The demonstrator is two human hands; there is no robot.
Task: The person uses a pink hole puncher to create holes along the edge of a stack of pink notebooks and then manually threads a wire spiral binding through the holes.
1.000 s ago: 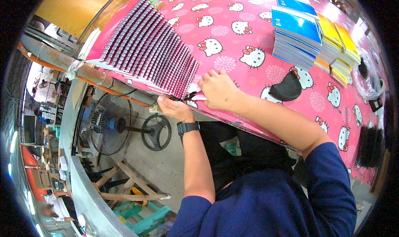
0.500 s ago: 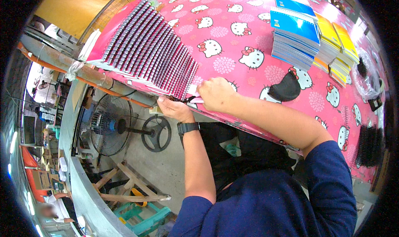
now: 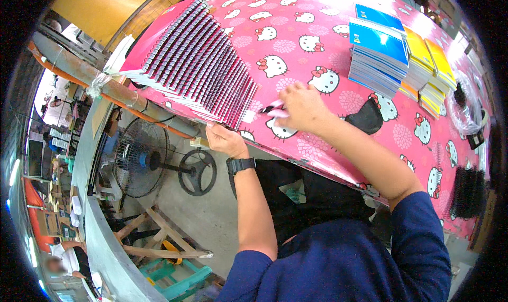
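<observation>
A tall leaning row of pink-covered spiral notebooks [image 3: 203,64] lies at the table's left edge, dark wire bindings facing right. At its near end, my left hand [image 3: 226,142] is closed on the notebooks' lower edge, its fingertips partly hidden. My right hand [image 3: 304,109] is a little to the right over the tablecloth, closed around a small pliers-like cutter [image 3: 277,111] with pink handles and a dark tip. The tip points left toward the near end of the bindings, apart from them. A small white piece [image 3: 248,116] shows beside the lowest bindings.
Blue notebooks [image 3: 378,56] and yellow notebooks [image 3: 431,58] stand stacked at the far right. A black rounded pouch-like thing [image 3: 364,116] lies beyond my right forearm. Black binding coils [image 3: 468,192] sit at the right edge. A standing fan [image 3: 138,156] is below the table's left side.
My right hand has drawn back to the right with the cutter, away from the bindings, so the tool now shows. My left hand stays at the row's near end, shifted slightly.
</observation>
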